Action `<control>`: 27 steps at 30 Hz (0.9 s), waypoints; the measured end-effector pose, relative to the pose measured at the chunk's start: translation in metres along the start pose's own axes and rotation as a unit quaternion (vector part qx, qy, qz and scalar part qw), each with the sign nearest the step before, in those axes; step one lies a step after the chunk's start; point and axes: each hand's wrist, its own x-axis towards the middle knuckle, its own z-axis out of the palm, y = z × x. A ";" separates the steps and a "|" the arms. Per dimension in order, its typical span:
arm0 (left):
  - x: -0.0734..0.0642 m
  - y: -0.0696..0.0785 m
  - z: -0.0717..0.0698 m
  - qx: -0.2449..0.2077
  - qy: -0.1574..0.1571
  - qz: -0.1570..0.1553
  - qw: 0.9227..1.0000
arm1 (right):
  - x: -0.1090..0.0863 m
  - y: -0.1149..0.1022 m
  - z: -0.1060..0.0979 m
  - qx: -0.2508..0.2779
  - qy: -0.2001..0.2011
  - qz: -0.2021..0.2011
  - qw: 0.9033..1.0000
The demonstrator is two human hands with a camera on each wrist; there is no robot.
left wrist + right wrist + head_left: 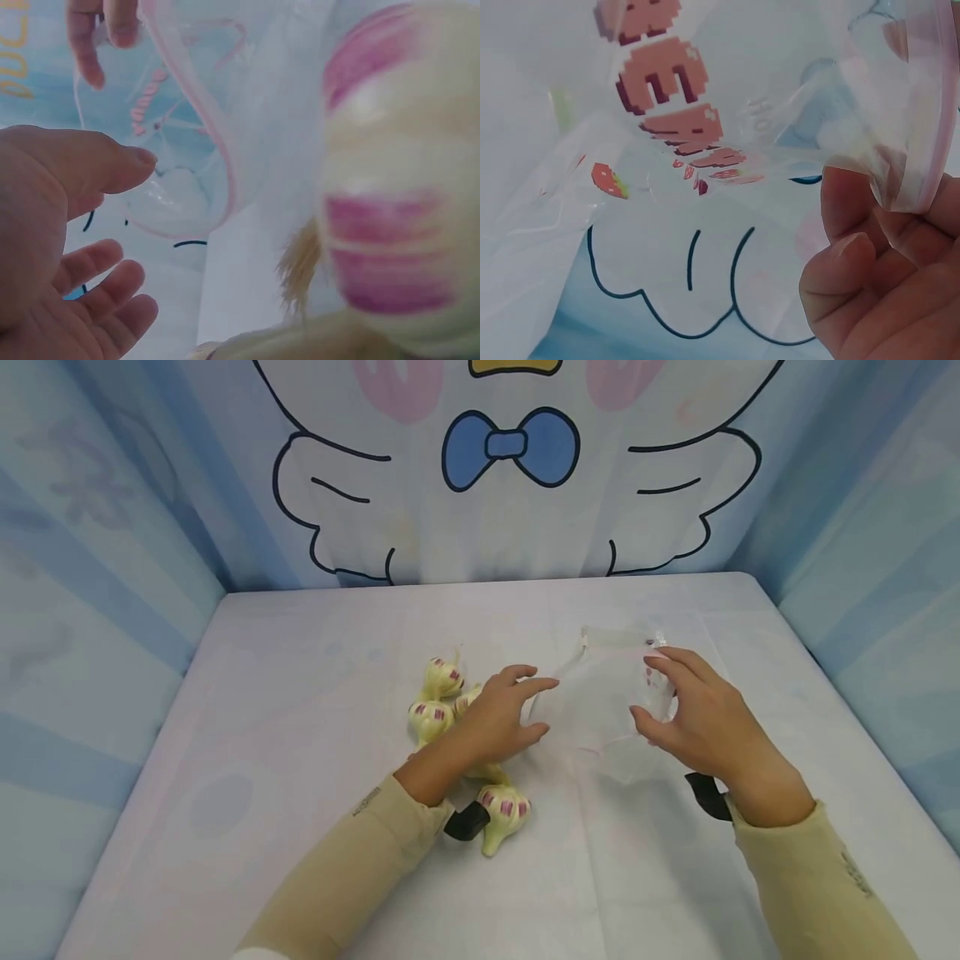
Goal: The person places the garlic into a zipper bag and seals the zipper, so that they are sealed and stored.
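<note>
The clear plastic bag (600,693), right of centre in the frame, is held over the desk (300,718) by the right hand (701,718), its fingers pinching the pink rim (943,90). The left hand (491,714), near the centre, spreads its fingers wide and grips nothing. I'd catch the opposite edge lightly with those, easing the thin film apart without a jerk, the forearm minding the garlic bulbs (431,720) partly hidden behind it.
</note>
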 end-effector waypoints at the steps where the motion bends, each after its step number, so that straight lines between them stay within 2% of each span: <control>1: -0.003 0.000 -0.003 -0.006 0.000 0.001 1.000 | 0.001 0.000 0.000 0.000 -0.001 0.001 1.000; 7: -0.024 0.000 -0.019 -0.017 -0.032 -0.011 0.999 | 0.005 -0.001 0.000 -0.002 -0.005 0.004 1.000; 13: -0.043 -0.001 -0.026 -0.030 -0.072 -0.022 0.997 | 0.006 -0.001 0.001 0.004 -0.013 0.017 1.000; 22: -0.068 -0.002 -0.025 -0.059 -0.132 -0.009 0.989 | 0.007 -0.001 0.001 0.016 -0.021 0.030 0.999; 27: -0.076 -0.005 -0.019 -0.058 -0.131 0.011 0.990 | 0.007 -0.002 0.002 0.022 -0.023 0.033 0.999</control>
